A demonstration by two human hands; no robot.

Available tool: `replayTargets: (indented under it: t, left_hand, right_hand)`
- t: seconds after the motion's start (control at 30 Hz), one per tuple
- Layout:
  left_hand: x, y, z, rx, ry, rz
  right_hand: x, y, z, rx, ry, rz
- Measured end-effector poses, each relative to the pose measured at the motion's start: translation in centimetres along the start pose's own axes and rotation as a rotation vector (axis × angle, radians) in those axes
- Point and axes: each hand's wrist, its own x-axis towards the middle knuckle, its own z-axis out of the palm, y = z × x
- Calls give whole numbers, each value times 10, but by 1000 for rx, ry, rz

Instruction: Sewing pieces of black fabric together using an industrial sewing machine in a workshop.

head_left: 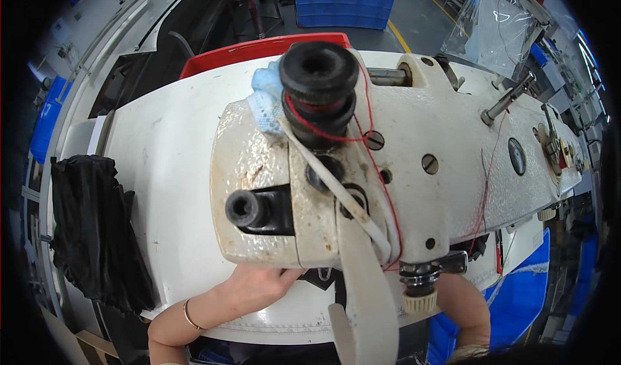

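Observation:
A white sewing machine head [407,119] fills the middle of the view and hides much of the work under it. My left hand [262,286], with a thin bracelet at the wrist, reaches in below the machine's left end. Its fingers are bent closed, and their tips are hidden. Just right of them shows a small piece of black material [318,279]; whether they grip it cannot be made out. My right hand [453,290] comes in from the lower right, with its fingers hidden behind the machine. Red thread [392,203] runs around the black knob [318,74] and down the machine's front.
A stack of black fabric pieces [97,229] lies on the left of the white table [165,145]. Behind the machine is a red tray [265,47]; a blue crate [346,6] stands on the floor farther back. A blue bin [527,307] is at the lower right.

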Motion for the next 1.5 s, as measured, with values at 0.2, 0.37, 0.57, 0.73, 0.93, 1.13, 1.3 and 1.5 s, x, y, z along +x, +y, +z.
replayTargets:
  t: [0.2,0.37,0.57,0.73,0.93,1.13,1.3,1.5]
  left_hand:
    - [4,-2,6,-20,72,12]
    - [12,-21,6,160,122,88]
    - [14,-41,5,-140,242,-86]
    - [17,-28,-11,23,218,-162]
    - [-10,29,-59,6,-257,39]
    - [-20,1,-61,312,15,165]
    - [-35,37,-48,693,344,-83]
    - [-45,45,-44,118,173,-325]
  right_hand:
    - [6,2,-10,75,-134,138]
    - [12,20,11,380,47,257]
    - [17,40,16,-10,31,155]
    - [17,26,3,-177,-66,102]
    - [10,-62,-50,1024,-501,322]
    - [28,-73,-52,1152,-360,843]
    - [65,-50,6,1037,238,802]
    - [56,-48,15,1126,221,706]
